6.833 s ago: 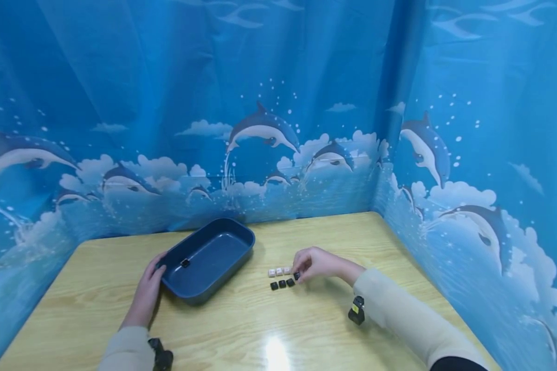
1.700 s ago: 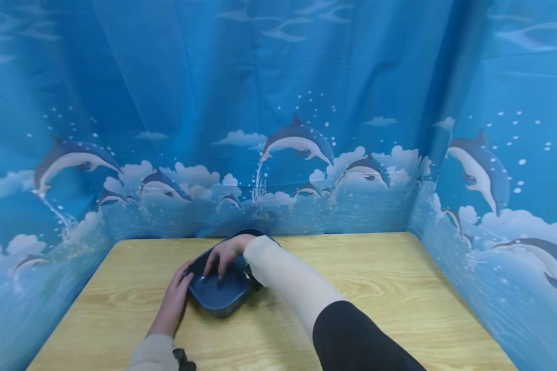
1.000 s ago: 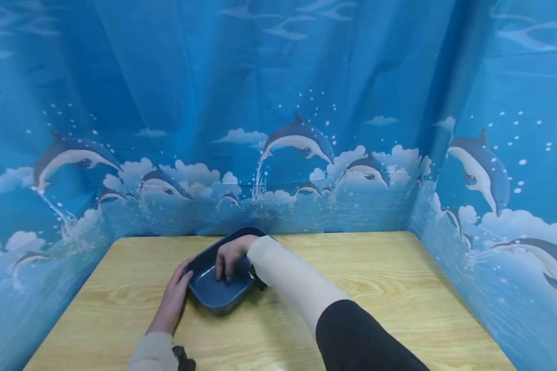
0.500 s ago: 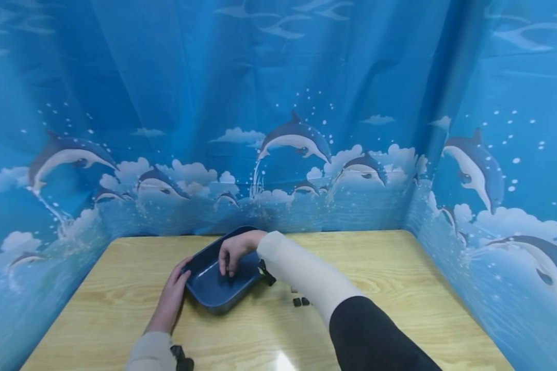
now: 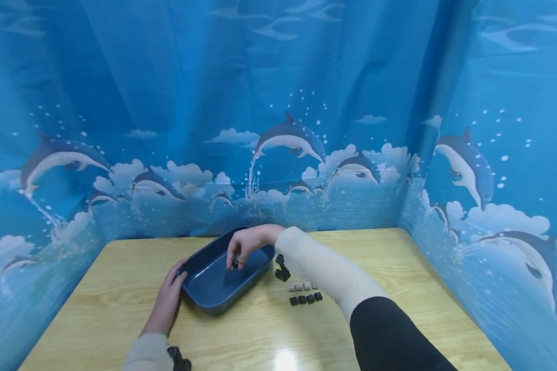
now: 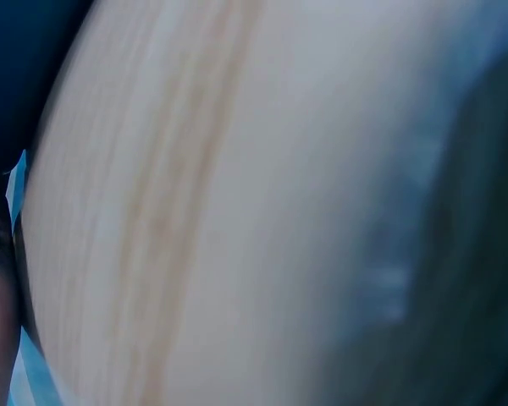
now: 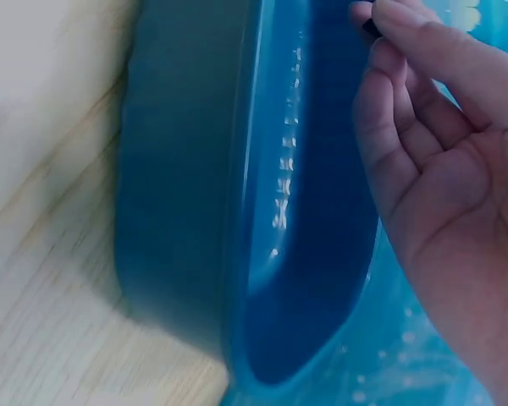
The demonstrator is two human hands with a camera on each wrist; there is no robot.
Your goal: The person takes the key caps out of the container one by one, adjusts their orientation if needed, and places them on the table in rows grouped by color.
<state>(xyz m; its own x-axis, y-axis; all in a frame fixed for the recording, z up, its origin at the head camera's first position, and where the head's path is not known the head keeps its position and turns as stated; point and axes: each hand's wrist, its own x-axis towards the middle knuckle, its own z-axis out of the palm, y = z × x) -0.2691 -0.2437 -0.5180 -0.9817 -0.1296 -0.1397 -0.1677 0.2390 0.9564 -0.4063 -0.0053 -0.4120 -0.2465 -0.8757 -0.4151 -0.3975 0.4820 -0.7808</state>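
Note:
A deep blue rectangular basin (image 5: 212,288) stands at an angle left of the table's middle. My left hand (image 5: 168,291) holds its left rim, thumb on the near side; the left wrist view shows little more than table and a dark basin edge. My right hand (image 5: 247,246) is above the basin's inside, palm down in the head view. Between thumb and fingertips it pinches a small black keycap (image 7: 371,28), clear of the basin floor. Right of the basin lie a row of several white keycaps (image 5: 299,287) and, nearer, a row of several black keycaps (image 5: 306,299).
A wood-grain table (image 5: 241,340) carries everything. Behind it and along its right side hangs a blue dolphin-print curtain (image 5: 204,103). The right sleeve (image 5: 325,268) reaches over the table just behind the keycap rows, partly covering the white row's right end.
My right hand has lifted from the basin floor and moved right, now pinching a black keycap. The keycap rows, hidden by the arm a second ago, show again. My left hand keeps its hold.

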